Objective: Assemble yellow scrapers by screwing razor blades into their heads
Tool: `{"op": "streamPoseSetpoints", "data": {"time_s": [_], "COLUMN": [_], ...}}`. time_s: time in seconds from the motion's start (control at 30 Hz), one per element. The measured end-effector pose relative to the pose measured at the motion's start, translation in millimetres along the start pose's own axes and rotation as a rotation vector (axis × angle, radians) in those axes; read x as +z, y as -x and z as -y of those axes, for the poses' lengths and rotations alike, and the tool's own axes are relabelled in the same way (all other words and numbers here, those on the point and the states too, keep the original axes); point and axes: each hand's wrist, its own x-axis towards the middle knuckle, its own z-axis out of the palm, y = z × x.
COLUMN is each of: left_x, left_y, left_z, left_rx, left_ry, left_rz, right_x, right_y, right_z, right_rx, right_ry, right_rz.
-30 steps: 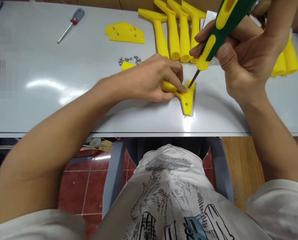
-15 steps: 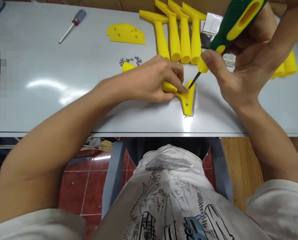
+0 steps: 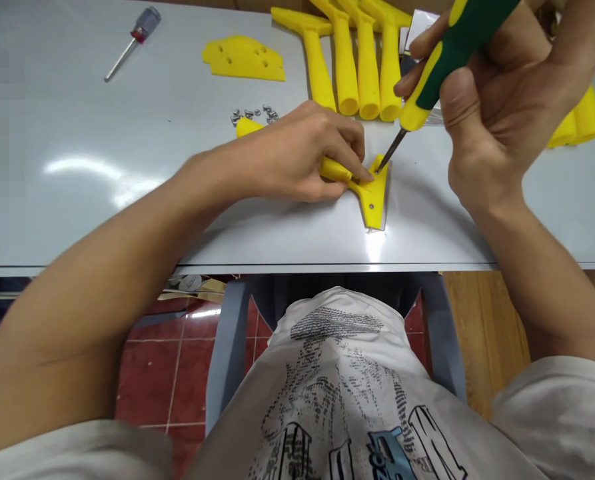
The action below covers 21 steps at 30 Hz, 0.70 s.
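Left hand (image 3: pixel 322 150): Closed around the handle of a yellow scraper (image 3: pixel 370 191), mid-frame, with index finger stretched onto the head. Probably held so to press it against the desk (image 3: pixel 127 127) and stop twisting.
Right hand (image 3: pixel 507 113): Gripping a green-and-yellow screwdriver (image 3: pixel 433 81) between thumb and fingers, upper right. Looks a light hold, likely to let the handle turn.
Screwdriver tip (image 3: pixel 382 164): On the upper fastening point of the scraper head, just beside the left index fingertip. Slanted, not square to the surface.
Scraper: Lying right of centre, near the lower edge of the desk, head to the right. Edged on that side by a thin strip (image 3: pixel 386 193), apparently a blade; perhaps turned outward to spare the fingers.
Lower screw (image 3: pixel 372 207): In the head, below the tip. Depth: cannot tell.
Loose screws (image 3: pixel 248 114): Clustered upper middle, just above the scraper's butt end. Presumably kept close for reach.
Yellow handles (image 3: pixel 347 73): In a row, top middle, hollow ends downward in frame. Perhaps lined up to keep like parts together.
Holed plate (image 3: pixel 242 59): Left of the row.
Clear-handled screwdriver (image 3: pixel 146 24): Upper left, well apart from both hands, likely out of the way.
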Motion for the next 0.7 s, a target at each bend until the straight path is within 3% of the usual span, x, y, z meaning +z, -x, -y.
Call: {"op": "streamPoseSetpoints", "data": {"time_s": [0.23, 0.4, 0.57, 0.7], "left_x": [-0.2, 0.8, 1.1, -1.8], "left_y": [-0.9, 0.0, 0.5, -1.0], "left_z": [-0.8, -0.6, 1.4, 0.1], "left_rx": [-0.001, -0.008, -0.028, -0.008], "left_ry": [-0.034, -0.028, -0.048, -0.059], "left_rz": [0.009, 0.001, 0.005, 0.052], "right_x": [15.2, 13.5, 9.3, 13.2], "right_y": [-1.3, -3.0, -3.3, -7.5], "right_z": [-12.8, -20.6, -28.7, -22.5], "right_rx": [-0.114, -0.328, -0.186, -0.323], "right_ry": [0.059, 0.001, 0.006, 0.017], "right_rz": [-0.069, -0.031, 0.000, -0.030]}}
